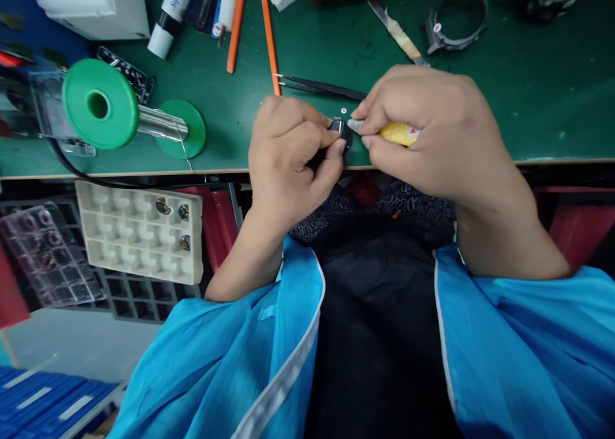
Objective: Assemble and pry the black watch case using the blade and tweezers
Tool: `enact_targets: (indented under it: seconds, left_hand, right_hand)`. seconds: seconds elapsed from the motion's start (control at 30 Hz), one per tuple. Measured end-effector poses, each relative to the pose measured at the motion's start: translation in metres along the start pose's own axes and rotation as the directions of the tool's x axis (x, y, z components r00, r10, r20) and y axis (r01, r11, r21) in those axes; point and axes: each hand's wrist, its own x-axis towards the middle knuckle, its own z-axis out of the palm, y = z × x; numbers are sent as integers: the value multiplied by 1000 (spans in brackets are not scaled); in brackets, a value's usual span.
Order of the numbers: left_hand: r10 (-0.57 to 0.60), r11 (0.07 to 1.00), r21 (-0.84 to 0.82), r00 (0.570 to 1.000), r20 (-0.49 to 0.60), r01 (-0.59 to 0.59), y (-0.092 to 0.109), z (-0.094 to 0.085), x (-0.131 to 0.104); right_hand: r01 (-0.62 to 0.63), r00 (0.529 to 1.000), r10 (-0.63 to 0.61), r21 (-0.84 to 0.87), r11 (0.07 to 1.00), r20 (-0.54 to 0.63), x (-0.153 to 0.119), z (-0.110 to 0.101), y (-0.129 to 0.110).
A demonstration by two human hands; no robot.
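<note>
Near the table's front edge, my left hand pinches a small black part between thumb and fingers, which cover much of it. My right hand is closed around a knife-like tool with a yellow-wrapped handle. The tool's pale tip points left, close beside the black part; whether they touch is unclear. A small white sticker with a red mark lies just above the black part. Black tweezers lie behind both hands, their tips over an orange stick.
A green solder spool stands at the left. Further back lie a marker, a second blade and a round watch case. Below the table edge at left is a cream compartment tray with several small parts.
</note>
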Motion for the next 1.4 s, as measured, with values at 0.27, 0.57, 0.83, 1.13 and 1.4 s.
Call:
enact_targets:
  seconds: [0.27,0.57,0.83,1.13,1.4]
  left_hand:
    - [-11,999,-35,1000,-2,11,-5,3,-1]
    - [28,1000,11,1000,-8,-28,0,0,1]
    - [33,999,26,999,-14,-33,-4,3,0]
    - [-8,1000,-4,1000,11,8,-1,1,-1]
    - [-6,1000,-10,1000,10,6,-2,2,-1]
  right_hand:
    - [-3,1000,3,20,1000,-16,0,0,0]
    - [11,1000,-12,-9,1000,-17,0,1,1]
    - [5,1000,-4,43,999,-18,-1,-4,-1]
    - [27,1000,-26,52,998,-2,-3,-5,1]
    - [27,999,-28,30,999,43,-5,-7,1]
